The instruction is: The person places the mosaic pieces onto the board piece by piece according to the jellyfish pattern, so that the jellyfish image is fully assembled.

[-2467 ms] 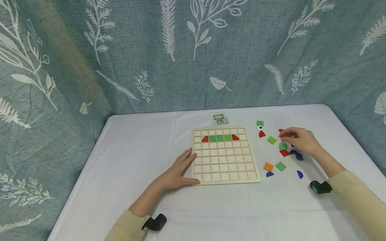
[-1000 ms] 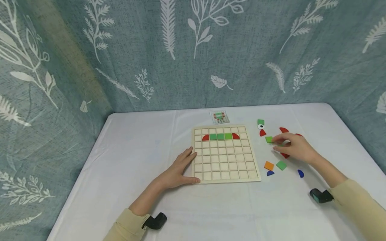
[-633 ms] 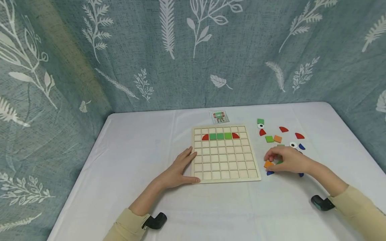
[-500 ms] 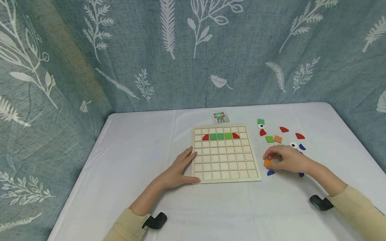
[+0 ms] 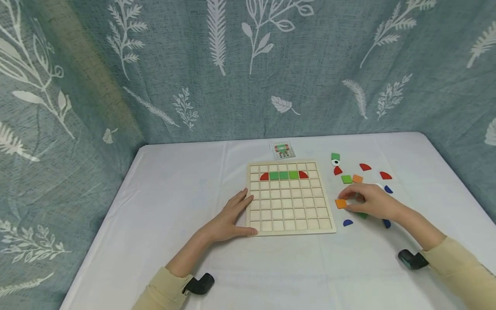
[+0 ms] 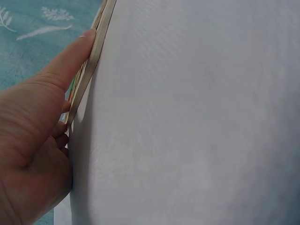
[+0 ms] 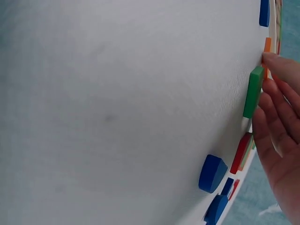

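1. Orange tile (image 5: 341,203): just right of the board (image 5: 286,204), slightly nearer than the midpoint of its right edge. Narrow strip of table (image 5: 294,269) between, not touching. Can't tell if it's lifted.
2. Right hand (image 5: 372,201): thumb and index finger pinch the tile at its right and far edges, other fingers curled behind. Right wrist view has the thumb on the tile; firmness of the pinch I can't judge.
3. Key relation, my read: tile sticks out left of the fingertips, so it is between them and the board's right edge. Board side of the tile is bare of fingers.
4. Axis: square, no long one. Sides roughly parallel to the board's edges, slight skew.
5. Nearer hand: right, in contact. Left hand (image 5: 224,219) is across the board: fingers spread on its left edge, thumb at the near left corner. Reads as a steadying touch.
6. Board: second row from the far edge holds green squares (image 5: 283,175) with a red quarter-piece (image 5: 265,177) at each end.
7. Clearance: blue piece (image 5: 348,222) nearer than the tile, by the board's near right corner; green tile (image 7: 253,92) partly under the right hand. Both look close enough to get nudged.
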The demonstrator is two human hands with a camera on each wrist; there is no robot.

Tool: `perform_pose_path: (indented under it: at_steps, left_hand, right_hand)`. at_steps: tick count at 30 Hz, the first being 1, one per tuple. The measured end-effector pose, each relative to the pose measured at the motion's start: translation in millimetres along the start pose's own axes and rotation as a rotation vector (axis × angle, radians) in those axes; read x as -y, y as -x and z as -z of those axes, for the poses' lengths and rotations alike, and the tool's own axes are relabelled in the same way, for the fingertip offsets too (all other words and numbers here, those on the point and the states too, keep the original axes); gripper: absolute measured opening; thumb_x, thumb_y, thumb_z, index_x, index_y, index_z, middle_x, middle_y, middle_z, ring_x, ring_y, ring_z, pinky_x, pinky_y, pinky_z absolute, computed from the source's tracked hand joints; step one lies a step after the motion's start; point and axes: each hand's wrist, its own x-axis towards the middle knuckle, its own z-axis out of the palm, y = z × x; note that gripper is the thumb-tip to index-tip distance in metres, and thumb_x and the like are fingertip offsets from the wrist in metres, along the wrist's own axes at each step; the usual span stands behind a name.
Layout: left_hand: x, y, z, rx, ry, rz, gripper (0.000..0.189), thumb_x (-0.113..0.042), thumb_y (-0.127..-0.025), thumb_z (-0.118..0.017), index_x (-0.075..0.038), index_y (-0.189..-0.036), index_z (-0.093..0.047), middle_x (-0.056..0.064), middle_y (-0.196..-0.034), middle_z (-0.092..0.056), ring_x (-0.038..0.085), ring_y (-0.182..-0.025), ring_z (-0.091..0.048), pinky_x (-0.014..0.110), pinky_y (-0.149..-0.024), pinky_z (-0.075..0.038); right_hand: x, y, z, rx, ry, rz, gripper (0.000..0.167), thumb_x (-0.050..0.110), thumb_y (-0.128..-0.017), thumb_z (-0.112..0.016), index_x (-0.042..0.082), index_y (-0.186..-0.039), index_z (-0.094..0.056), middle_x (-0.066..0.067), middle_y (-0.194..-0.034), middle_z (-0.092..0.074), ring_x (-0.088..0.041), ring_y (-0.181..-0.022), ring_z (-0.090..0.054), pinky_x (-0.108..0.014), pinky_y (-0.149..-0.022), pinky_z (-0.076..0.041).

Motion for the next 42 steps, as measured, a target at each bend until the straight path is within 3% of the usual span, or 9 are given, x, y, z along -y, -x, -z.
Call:
perform_pose_path:
  at_steps: [6,13,19,24,33,42]
  left_hand:
    - [-0.6,-0.6,-0.4,0.005,0.006,-0.004,0.099,-0.039,-0.081,-0.079,-0.007,-0.155,-0.023,0.008,-0.164,-0.003,0.027,-0.149,0.001,0.054,-0.115,-0.013]
    - [-0.7,0.3,-0.6,-0.001,0.002,0.004,0.098,-0.039,-0.081,-0.079,-0.007,-0.155,-0.023,0.007,-0.164,-0.003,0.027,-0.149,0.001,0.054,-0.115,-0.013]
    - [-1.2,0.7,-0.2,-0.005,0.008,0.0,0.098,-0.039,-0.081,-0.079,-0.007,-0.155,-0.023,0.007,-0.164,-0.004,0.028,-0.149,0.0,0.054,-0.115,-0.014]
    - [-0.2,1.2,-0.8,0.0,0.007,0.012,0.098,-0.039,-0.081,-0.079,-0.008,-0.156,-0.023,0.006,-0.164,-0.003,0.026,-0.149,0.001,0.053,-0.116,-0.013]
    - [-1.4,2.6,-0.2,-0.003,0.013,0.01,0.098,-0.039,-0.081,-0.08,-0.008,-0.155,-0.024,0.006,-0.164,-0.003,0.026,-0.149,0.001,0.054,-0.116,-0.012]
    - [-0.7,2.7,-0.4,-0.001,0.0,0.009,0.098,-0.039,-0.081,-0.079,-0.008,-0.156,-0.023,0.005,-0.164,-0.003,0.026,-0.149,0.001,0.054,-0.116,-0.012]
  right_hand:
    - [-1,-2.6,1,-0.037,0.008,-0.026,0.021,0.015,-0.083,-0.08,0.017,-0.102,-0.07,0.008,-0.093,-0.064,-0.013,-0.08,-0.054,-0.026,-0.071,-0.049]
    - [6,-30.4,-4,-0.112,-0.07,-0.093,0.021,0.016,-0.086,-0.075,0.013,-0.107,-0.07,0.001,-0.101,-0.066,-0.018,-0.092,-0.057,-0.039,-0.084,-0.051]
    - [15,-64.3,-16,-0.103,-0.106,-0.014,0.019,0.017,-0.086,-0.076,0.012,-0.103,-0.07,0.001,-0.1,-0.066,-0.017,-0.089,-0.056,-0.036,-0.08,-0.05]
    - [24,-79.3,-21,-0.086,-0.083,0.072,0.014,0.013,-0.088,-0.074,0.012,-0.101,-0.07,0.002,-0.096,-0.066,-0.016,-0.084,-0.058,-0.034,-0.075,-0.05]
    - [31,-85.6,-25,-0.11,-0.051,0.144,0.009,0.01,-0.088,-0.074,0.013,-0.097,-0.073,0.001,-0.099,-0.069,-0.018,-0.089,-0.062,-0.039,-0.078,-0.052]
    - [27,-77.4,-21,-0.116,-0.094,0.064,0.013,0.015,-0.093,-0.068,0.013,-0.103,-0.076,-0.002,-0.104,-0.071,-0.019,-0.093,-0.065,-0.036,-0.078,-0.054]
